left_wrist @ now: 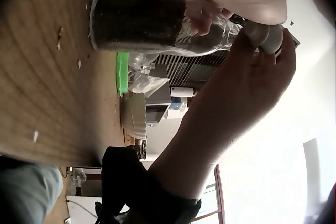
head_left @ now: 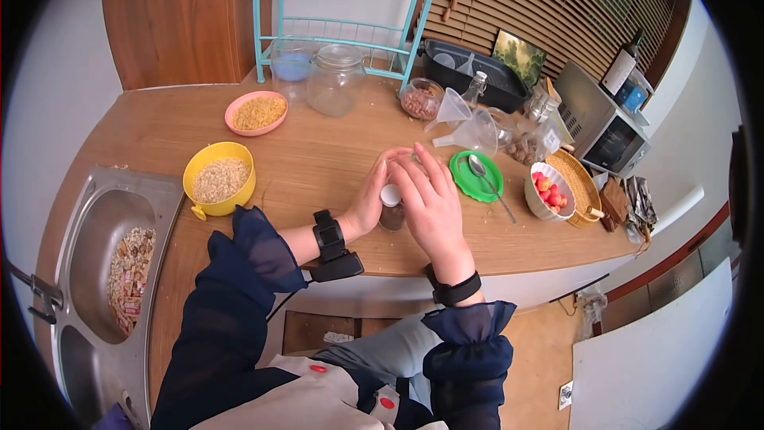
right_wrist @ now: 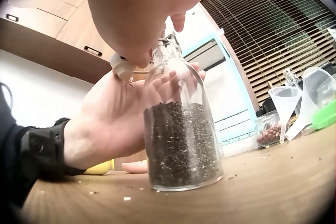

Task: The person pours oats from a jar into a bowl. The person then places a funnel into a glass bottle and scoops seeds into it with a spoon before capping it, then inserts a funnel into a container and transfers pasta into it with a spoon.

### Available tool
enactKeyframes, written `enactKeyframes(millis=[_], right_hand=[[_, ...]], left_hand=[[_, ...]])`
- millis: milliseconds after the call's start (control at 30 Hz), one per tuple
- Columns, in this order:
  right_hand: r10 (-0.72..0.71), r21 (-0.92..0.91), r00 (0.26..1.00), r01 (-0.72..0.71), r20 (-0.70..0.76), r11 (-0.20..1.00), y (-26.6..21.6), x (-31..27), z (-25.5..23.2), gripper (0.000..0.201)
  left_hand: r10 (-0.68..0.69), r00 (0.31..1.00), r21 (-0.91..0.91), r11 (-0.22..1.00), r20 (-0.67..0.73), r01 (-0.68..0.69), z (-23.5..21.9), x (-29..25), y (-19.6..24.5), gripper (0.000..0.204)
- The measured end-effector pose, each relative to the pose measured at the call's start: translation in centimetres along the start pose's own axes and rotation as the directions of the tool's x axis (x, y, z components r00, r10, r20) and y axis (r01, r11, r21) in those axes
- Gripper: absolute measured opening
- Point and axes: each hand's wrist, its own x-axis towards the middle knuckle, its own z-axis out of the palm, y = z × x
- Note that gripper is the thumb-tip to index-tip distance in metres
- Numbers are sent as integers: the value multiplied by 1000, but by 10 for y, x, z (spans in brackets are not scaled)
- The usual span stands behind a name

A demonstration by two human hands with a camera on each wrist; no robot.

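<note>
A clear glass swing-top bottle (right_wrist: 182, 134), partly filled with small dark seeds, stands upright on the wooden counter. Its white stopper (head_left: 390, 195) is off the mouth and hangs to one side on the wire. Behind the neck, my left hand (right_wrist: 107, 116) wraps its fingers round the glass, and they show through it. From above, my right hand (head_left: 434, 207) reaches over the bottle's top. In the left wrist view its thumb and fingers pinch the stopper (left_wrist: 264, 36). The head view hides most of the bottle behind both hands.
A yellow bowl (head_left: 247, 183) of oats and a pink dish (head_left: 233, 126) of yellow pieces stand left. Right are a green lid (head_left: 461, 177) with a spoon (head_left: 477, 165), clear funnels (head_left: 477, 134) and a white bowl (head_left: 531, 197) of red fruit. A sink (head_left: 171, 199) borders the left.
</note>
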Motion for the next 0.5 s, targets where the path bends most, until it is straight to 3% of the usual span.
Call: enactKeyframes(millis=[167, 233, 333, 500], right_hand=[[103, 125, 993, -95, -62, 988, -5, 0, 7, 31], [164, 165, 982, -147, -90, 975, -8, 0, 6, 29], [214, 185, 974, -198, -71, 963, -11, 1, 1, 32], [237, 156, 969, -244, 64, 957, -14, -3, -9, 40]], left_hand=[[26, 999, -2, 1000, -44, -27, 1, 0, -7, 54], [-39, 999, -82, 996, 9, 39, 0, -1, -6, 54], [-106, 993, -54, 993, 55, 109, -2, -1, -6, 67], [-101, 993, -38, 994, 62, 103, -3, 0, -6, 67]])
